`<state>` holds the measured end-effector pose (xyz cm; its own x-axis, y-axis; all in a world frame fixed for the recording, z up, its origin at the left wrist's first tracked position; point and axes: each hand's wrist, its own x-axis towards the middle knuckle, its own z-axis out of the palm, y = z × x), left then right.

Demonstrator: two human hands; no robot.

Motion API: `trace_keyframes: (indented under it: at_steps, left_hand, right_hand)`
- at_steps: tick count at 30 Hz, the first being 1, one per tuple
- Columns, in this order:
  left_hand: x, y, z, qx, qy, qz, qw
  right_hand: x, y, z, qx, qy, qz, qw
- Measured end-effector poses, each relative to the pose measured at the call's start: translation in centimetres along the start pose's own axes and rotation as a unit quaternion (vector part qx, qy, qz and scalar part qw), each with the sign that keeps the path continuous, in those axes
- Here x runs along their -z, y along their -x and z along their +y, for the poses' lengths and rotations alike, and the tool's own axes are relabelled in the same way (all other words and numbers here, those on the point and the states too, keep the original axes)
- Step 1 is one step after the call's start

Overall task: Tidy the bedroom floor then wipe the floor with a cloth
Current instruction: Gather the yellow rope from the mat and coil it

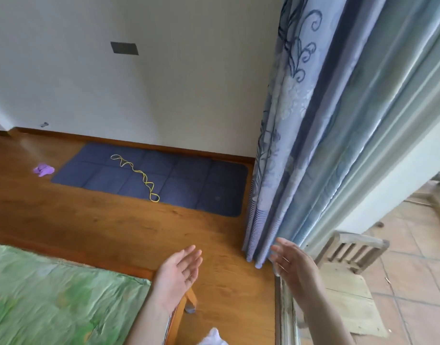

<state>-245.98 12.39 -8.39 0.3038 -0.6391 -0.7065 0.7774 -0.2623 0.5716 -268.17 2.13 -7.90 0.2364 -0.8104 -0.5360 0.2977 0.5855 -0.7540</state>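
Observation:
A dark blue quilted mat (194,180) lies on the wooden floor (102,227) against the far wall. A yellow cord (136,173) snakes across the mat. A small purple item (43,169) lies on the floor left of the mat. My left hand (178,272) is held out above the floor near the bed corner, palm turned inward, fingers apart and empty. My right hand (292,263) is raised beside the hem of the curtain, fingers spread, holding nothing. A bit of white cloth (212,337) shows at the bottom edge.
A bed with a green cover (52,297) fills the lower left. A blue patterned curtain (288,145) hangs at the right beside a door frame (286,317). Outside stands a wooden chair (351,270) on a tiled floor (413,257). A white wall (164,83) closes the far side.

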Motion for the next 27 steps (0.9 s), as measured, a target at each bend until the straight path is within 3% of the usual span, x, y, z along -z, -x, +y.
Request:
trace_keyframes:
  at_steps: [6,12,20,27]
  left_hand:
    - [-1.3,-4.5,2.6,0.028,0.046,0.026,0.998]
    - [-3.3,-12.6,8.3,-0.002,0.054,0.053,0.997]
    - [-7.7,-22.2,20.3,-0.052,0.101,0.046,0.992]
    - [-4.4,-26.4,27.2,-0.093,0.129,0.098,0.982]
  right_hand:
    - [-2.5,-6.4,-0.3,-0.068,0.044,-0.027,0.996]
    - [-7.2,-14.3,-3.4,-0.07,0.1,-0.087,0.989]
    - [-20.2,-26.6,-10.3,-0.019,0.206,-0.14,0.968]
    - [-29.7,-33.0,-8.2,-0.038,0.248,-0.181,0.951]
